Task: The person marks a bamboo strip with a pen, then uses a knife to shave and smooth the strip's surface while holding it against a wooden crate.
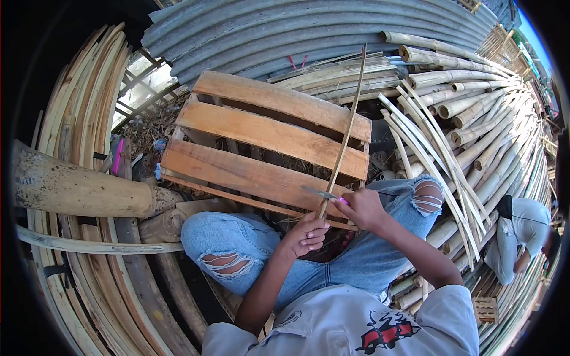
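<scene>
My left hand [307, 234] is wrapped round the lower end of a long, thin bamboo strip [346, 133], which slants up and away over a wooden crate [255, 127]. In my right hand [363, 209] is a knife [320, 193] with a pink handle. Its blade points left and lies across the strip just above my left fist. Both hands are close together, between my knees and over the near edge of the crate's slatted top.
Bamboo poles [457, 107] are piled on the right, with split strips [439, 166] over them. Long slats [89, 113] and a thick bamboo pole [89, 184] lie on the left, near a pink object [117, 155]. Corrugated sheets [285, 35] stand behind. Another person [522, 231] bends at far right.
</scene>
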Demonstrator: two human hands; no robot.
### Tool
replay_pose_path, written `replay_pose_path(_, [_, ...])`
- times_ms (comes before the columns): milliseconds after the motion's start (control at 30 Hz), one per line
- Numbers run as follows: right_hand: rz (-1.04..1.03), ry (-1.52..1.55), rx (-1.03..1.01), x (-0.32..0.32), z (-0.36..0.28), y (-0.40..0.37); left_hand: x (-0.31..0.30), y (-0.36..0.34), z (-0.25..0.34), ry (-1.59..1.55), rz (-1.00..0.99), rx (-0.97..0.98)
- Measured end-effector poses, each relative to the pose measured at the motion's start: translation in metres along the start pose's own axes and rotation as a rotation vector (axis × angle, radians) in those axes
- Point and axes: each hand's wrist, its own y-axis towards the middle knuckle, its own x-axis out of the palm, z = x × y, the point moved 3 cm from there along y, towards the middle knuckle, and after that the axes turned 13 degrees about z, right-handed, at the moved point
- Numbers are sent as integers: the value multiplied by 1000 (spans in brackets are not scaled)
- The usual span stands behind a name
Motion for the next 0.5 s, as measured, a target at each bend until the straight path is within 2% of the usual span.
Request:
replay_pose_path(100, [136, -139, 168, -7, 51, 31, -1, 0, -3, 10, -22, 0])
replay_pose_path(200, [183, -109, 192, -8, 57, 35, -2, 2, -2, 17, -42, 24])
replay_pose_path(267, [11, 97, 147, 0, 35, 20, -2, 2, -2, 23, -38, 47])
replay_pose_path(300, [-97, 84, 111, 7, 28, 10, -3, 3, 0, 20, -42, 52])
replay_pose_path(367, [-143, 47, -2, 1, 8, -1, -8, 4, -2, 45, -7, 42])
replay_pose_path(400, [-146, 51, 2, 4, 14, 0, -7, 3, -3, 44, -3, 38])
replay_pose_path(467, [41, -27, -16, 4, 38, 16, -2, 3, -3, 31, 12, 39])
replay_pose_path(500, [54, -86, -2, -2, 50, 31, -1, 3, -5, 36, 11, 30])
